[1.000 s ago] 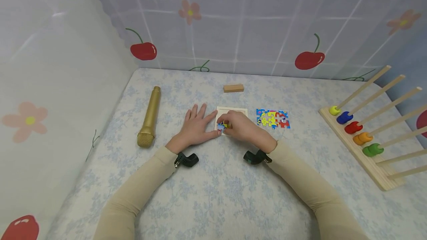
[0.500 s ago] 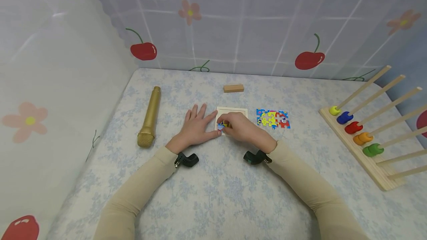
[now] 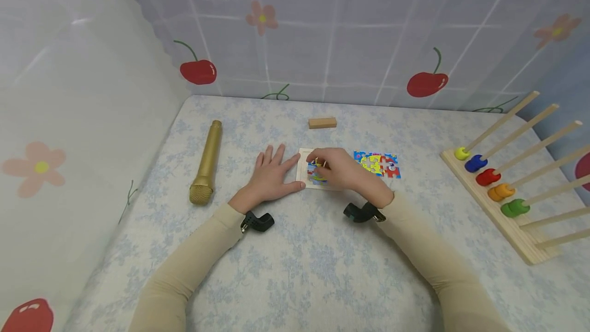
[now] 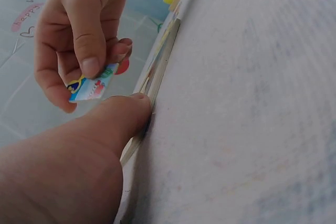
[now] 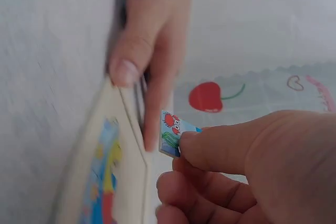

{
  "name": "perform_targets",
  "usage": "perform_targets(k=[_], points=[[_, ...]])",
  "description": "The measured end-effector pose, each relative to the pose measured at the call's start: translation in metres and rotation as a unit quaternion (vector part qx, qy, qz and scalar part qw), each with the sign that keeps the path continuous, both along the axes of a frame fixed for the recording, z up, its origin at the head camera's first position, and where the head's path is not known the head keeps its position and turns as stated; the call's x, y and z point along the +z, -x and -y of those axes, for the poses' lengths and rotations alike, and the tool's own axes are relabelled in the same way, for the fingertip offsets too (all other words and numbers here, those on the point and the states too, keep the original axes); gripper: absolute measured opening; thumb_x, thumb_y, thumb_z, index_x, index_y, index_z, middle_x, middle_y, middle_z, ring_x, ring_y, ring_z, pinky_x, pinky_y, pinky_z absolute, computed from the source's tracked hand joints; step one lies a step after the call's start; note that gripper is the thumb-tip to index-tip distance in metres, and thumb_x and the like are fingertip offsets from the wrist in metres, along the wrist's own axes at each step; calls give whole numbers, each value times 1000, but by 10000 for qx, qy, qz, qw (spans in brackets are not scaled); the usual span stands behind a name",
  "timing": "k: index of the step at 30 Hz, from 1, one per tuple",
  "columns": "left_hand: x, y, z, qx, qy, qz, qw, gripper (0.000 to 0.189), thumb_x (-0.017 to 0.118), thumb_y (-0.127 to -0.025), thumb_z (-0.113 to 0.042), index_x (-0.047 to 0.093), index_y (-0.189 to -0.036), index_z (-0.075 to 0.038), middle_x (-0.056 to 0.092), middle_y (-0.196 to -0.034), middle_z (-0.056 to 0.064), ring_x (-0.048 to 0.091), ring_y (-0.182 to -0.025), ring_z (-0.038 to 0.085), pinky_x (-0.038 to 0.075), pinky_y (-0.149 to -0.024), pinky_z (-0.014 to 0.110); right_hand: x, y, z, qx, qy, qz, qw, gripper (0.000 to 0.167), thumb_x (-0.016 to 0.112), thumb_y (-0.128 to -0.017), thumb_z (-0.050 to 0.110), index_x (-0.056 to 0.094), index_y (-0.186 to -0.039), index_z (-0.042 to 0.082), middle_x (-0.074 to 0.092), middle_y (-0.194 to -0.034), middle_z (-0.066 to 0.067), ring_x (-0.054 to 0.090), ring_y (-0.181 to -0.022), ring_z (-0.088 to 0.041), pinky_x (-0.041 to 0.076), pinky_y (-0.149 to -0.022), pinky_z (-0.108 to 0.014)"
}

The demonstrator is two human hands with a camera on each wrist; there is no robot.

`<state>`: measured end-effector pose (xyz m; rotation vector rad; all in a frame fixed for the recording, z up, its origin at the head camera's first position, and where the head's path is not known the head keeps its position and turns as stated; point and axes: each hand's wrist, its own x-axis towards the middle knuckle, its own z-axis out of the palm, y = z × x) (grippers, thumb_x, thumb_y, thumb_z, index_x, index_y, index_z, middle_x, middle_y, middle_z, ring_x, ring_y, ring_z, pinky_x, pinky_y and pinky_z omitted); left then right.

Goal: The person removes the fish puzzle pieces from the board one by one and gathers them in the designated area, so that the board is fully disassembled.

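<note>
In the head view, my left hand (image 3: 272, 174) lies flat with fingers spread. Its thumb and index finger reach the left edge of a pale wooden puzzle frame (image 3: 302, 168). My right hand (image 3: 343, 169) is over the frame and covers much of it. Between thumb and fingers it pinches a puzzle piece (image 5: 170, 132) with a red crab and green seaweed on it. The left wrist view shows this puzzle piece (image 4: 94, 86) raised above the frame. Colourful printed pieces (image 5: 102, 177) show within the frame's border in the right wrist view.
Joined puzzle pieces (image 3: 387, 164) lie right of the frame, partly behind my right hand. A wooden block (image 3: 322, 123) sits beyond the frame. At far left lies a gold microphone (image 3: 208, 163). A wooden peg rack (image 3: 502, 209) with coloured beads stands at right.
My right hand has moved to the right and up from the frame's lower left, with the puzzle piece in its fingers. The left hand has stayed put.
</note>
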<state>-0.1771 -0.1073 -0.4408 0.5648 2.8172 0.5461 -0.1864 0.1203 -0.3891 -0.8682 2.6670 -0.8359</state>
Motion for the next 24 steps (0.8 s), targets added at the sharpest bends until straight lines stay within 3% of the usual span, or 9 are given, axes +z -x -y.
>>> perform_targets(k=[3, 9, 12, 20, 24], points=[[1, -1, 0, 32, 40, 16, 10000, 82, 59, -94, -62, 30, -163, -26, 6, -172, 19, -6, -158, 45, 3, -126, 64, 6, 2, -14, -211, 19, 88, 9997, 26, 63, -98, 6, 68, -124, 4, 67, -91, -12, 54, -74, -21, 48, -72, -34], [3, -1, 0, 58, 3, -2, 10000, 83, 60, -94, -62, 31, -162, -25, 6, -172, 20, -6, -158, 45, 3, -125, 65, 6, -1, -51, -777, 23, 379, 9963, 26, 63, -96, 5, 68, -121, 5, 67, -106, -18, 64, -78, -20, 54, -69, -31], [3, -1, 0, 49, -5, -4, 10000, 83, 60, -94, -61, 31, -162, -25, 6, -172, 20, -6, -158, 45, 2, -126, 65, 1, -4, -67, -981, 69, 542, 9937, 24, 62, -96, 3, 69, -119, 4, 65, -105, -18, 64, -73, -18, 53, -66, -30], [2, -1, -1, 51, 28, 36, 10000, 83, 60, -94, -61, 31, -163, -25, 5, -172, 19, -7, -158, 45, 1, -126, 64, -8, -13, -96, -937, -125, 506, 9942, 21, 64, -95, 2, 70, -115, 3, 67, -102, -17, 63, -75, -16, 52, -69, -30], [1, -1, -2, 36, 11, 28, 10000, 83, 60, -94, -61, 31, -162, -24, 5, -172, 20, -7, -158, 45, 1, -126, 64, -9, -17, -104, -950, -125, 485, 9942, 23, 64, -94, 1, 69, -116, 2, 67, -88, -11, 63, -69, -13, 51, -67, -29]])
